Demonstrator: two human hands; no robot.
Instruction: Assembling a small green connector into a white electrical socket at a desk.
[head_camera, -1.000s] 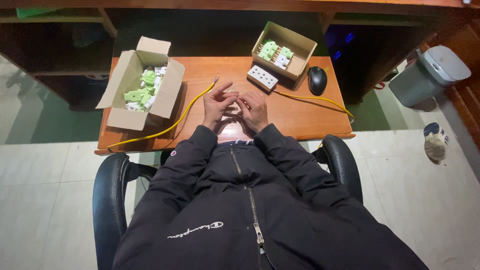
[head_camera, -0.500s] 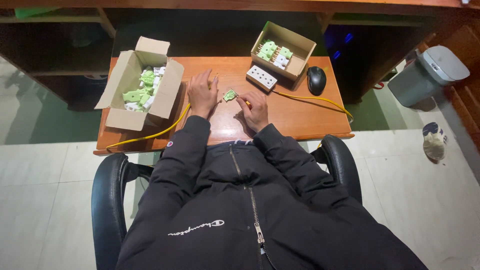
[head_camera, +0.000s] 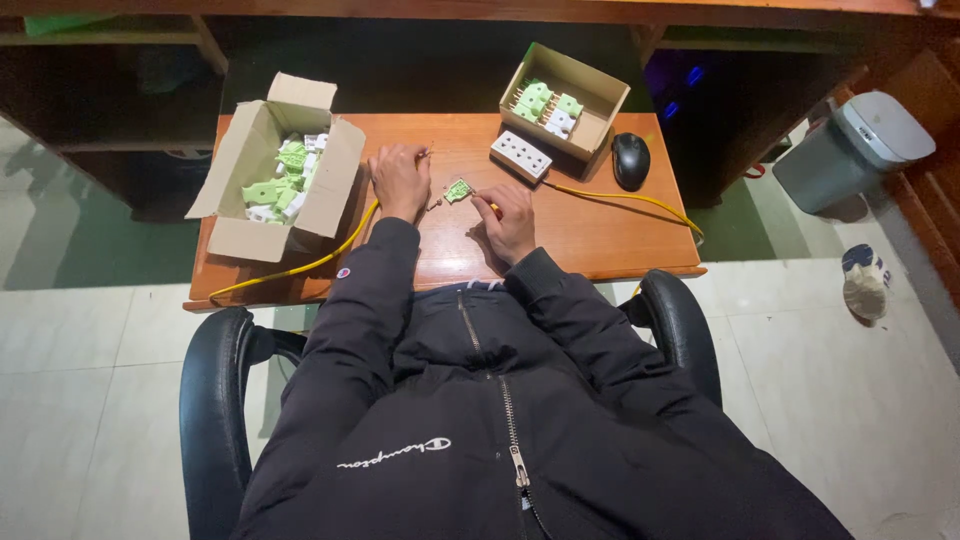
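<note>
I sit at a wooden desk (head_camera: 600, 235) in a black jacket. My left hand (head_camera: 398, 180) rests on the desk beside the large cardboard box (head_camera: 232, 232), fingers curled, with a thin metal piece sticking out at its fingertips. My right hand (head_camera: 508, 222) lies near the desk's middle, its fingertips on a small green plastic part (head_camera: 458, 190). A bit of yellow shows under its fingers; what it is I cannot tell. The two hands are apart.
The large box holds several green and white plastic parts (head_camera: 285, 175). A smaller box (head_camera: 598, 122) with similar parts stands at the back, with a white socket strip (head_camera: 521, 155), a black mouse (head_camera: 630, 160) and a yellow cable (head_camera: 300, 266) nearby. A grey bin (head_camera: 858, 148) stands right of the desk.
My hands were joined at the desk's middle. My left hand has moved left toward the large box, and the green part now shows at my right fingertips.
</note>
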